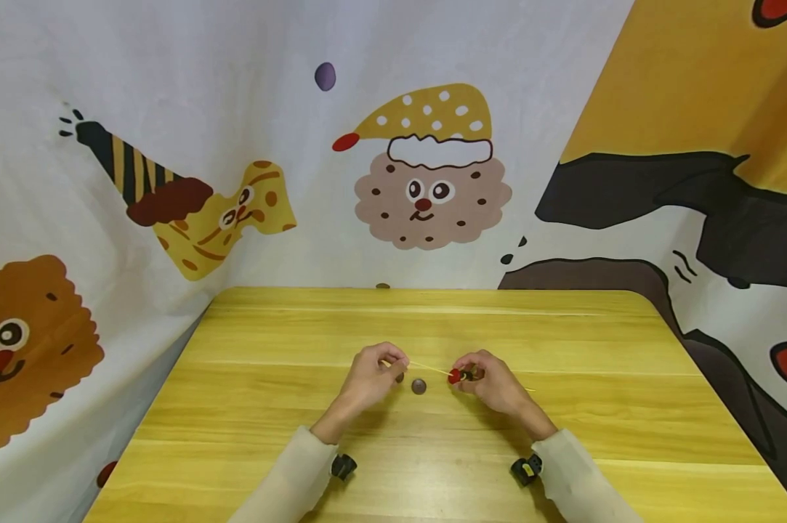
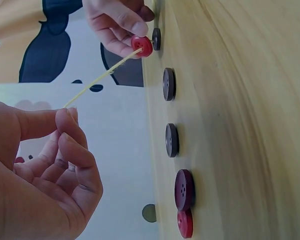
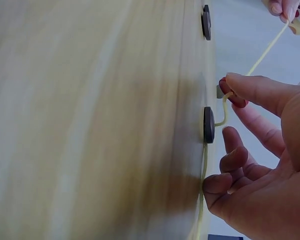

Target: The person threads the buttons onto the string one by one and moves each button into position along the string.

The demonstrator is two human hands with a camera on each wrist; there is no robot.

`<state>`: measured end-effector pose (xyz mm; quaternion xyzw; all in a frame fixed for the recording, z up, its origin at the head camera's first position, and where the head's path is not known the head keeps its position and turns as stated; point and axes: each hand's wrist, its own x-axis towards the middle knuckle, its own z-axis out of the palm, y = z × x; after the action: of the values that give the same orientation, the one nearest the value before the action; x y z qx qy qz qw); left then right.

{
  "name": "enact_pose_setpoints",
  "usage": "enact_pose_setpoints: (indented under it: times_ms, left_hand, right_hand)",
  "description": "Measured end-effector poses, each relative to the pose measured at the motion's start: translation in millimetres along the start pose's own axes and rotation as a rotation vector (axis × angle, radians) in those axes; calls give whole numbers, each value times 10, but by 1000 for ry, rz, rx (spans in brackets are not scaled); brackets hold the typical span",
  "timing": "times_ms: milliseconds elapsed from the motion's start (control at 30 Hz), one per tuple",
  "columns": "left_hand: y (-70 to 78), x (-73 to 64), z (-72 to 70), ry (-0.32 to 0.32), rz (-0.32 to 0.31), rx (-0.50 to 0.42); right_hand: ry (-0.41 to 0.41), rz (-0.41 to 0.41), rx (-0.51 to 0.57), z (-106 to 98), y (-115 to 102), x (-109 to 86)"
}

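Above the middle of the wooden table [image 1: 393,450], the left hand [image 1: 370,374] pinches a yellow cord [image 2: 100,78] between thumb and fingertip. Opposite, the right hand [image 1: 494,381] grips a red button [image 2: 141,46] between thumb and forefinger, its remaining fingers loosely curled. The cord passes through this button, stretches straight to the left hand and, on the other side, enters a dark button [image 3: 209,125] close to the tabletop. Nearby lie two loose dark buttons [image 2: 171,140], plus a purple button [image 2: 184,190] touching a second red button [image 2: 185,223].
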<state>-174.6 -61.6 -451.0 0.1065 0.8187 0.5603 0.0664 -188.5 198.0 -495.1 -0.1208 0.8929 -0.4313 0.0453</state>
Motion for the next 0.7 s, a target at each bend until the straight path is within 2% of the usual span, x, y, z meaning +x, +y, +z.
enact_pose_setpoints:
  times_ms: [300, 700]
  left_hand:
    - [-8, -14, -74, 15, 0, 3]
    - [-58, -22, -126, 21, -34, 7]
  right_hand:
    - [-5, 2, -35, -32, 16, 0]
    - [-36, 17, -45, -45, 42, 2]
